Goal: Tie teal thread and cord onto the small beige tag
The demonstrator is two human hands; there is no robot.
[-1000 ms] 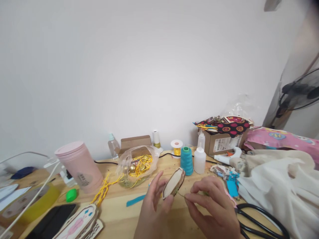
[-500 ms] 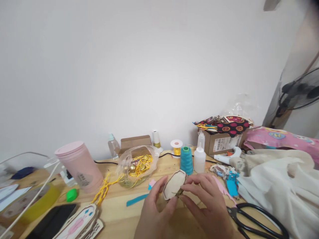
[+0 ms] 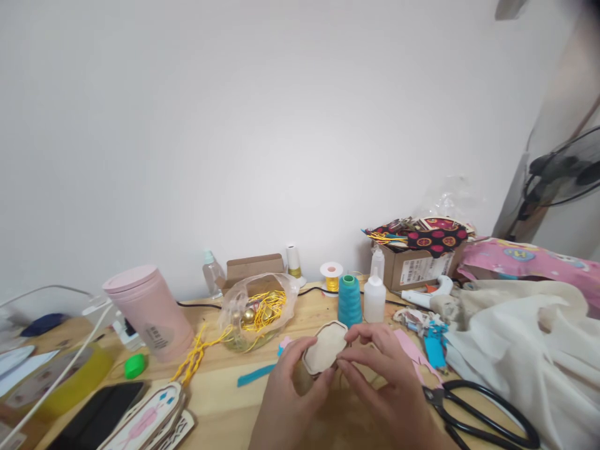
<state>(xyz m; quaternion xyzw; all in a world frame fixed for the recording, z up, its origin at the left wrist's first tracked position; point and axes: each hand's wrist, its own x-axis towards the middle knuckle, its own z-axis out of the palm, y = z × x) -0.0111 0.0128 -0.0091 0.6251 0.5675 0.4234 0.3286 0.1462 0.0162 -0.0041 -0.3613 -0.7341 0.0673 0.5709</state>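
Observation:
A small pale wooden piece [image 3: 327,347] with a raised, wavy-edged rim is held above the table at the bottom centre. My left hand [image 3: 293,390] grips it by its left and lower edges between thumb and fingers. On the opposite side, my right hand [image 3: 387,381] has its fingers pinched at the piece's right edge. What those right fingertips hold is too small to make out. Just behind the piece stands a teal thread cone [image 3: 349,301], beside a white squeeze bottle [image 3: 375,300].
Black scissors [image 3: 487,409] and cream cloth [image 3: 515,344] lie to the right. A pink tumbler [image 3: 149,312], a black phone [image 3: 98,415] and stacked wooden pieces [image 3: 147,419] are on the left. A plastic bag [image 3: 259,312] holds yellow cord; a filled cardboard box [image 3: 422,269] stands behind.
The wooden piece has tilted and its face now shows with less covering it. The greenish-brown bit at its lower right edge is no longer visible. My right fingers have closed in along that edge.

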